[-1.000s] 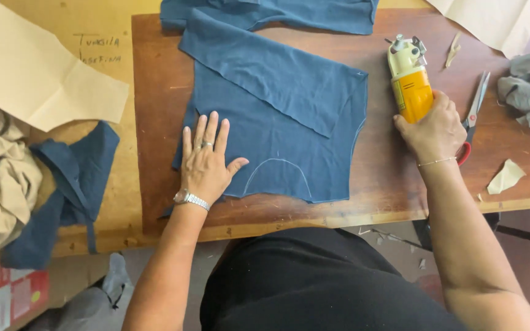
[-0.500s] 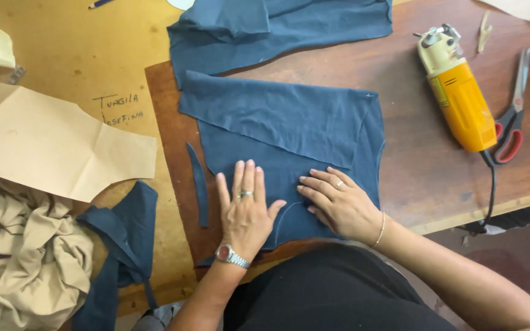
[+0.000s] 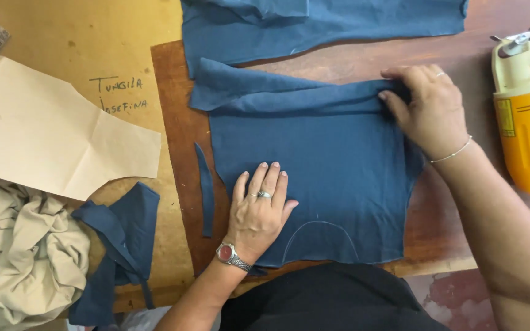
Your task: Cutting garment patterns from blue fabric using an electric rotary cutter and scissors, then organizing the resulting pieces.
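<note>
Brown wooden cutting table (image 3: pixel 461 43), scraps all around. The navy fabric panel (image 3: pixel 326 165) lies right in front of me. My left hand (image 3: pixel 259 214) is pressed flat on it, fingers spread, gripping nothing; my right hand (image 3: pixel 427 110) has the fingers curled, pinching the folded top edge at the right corner. If I tug too hard there, the layers could slide and the chalk curve (image 3: pixel 320 236) would go off. The yellow electric cutter (image 3: pixel 526 122) sits just beside my wrist, easy to bump.

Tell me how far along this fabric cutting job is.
Done: a curved chalk line is drawn on the folded navy fabric, and a trimmed navy strip lies beside it. In hand: the left hand presses the fabric flat while the right hand grips its top fold. Left: the chalked curve looks uncut; the yellow electric cutter sits idle.
</note>
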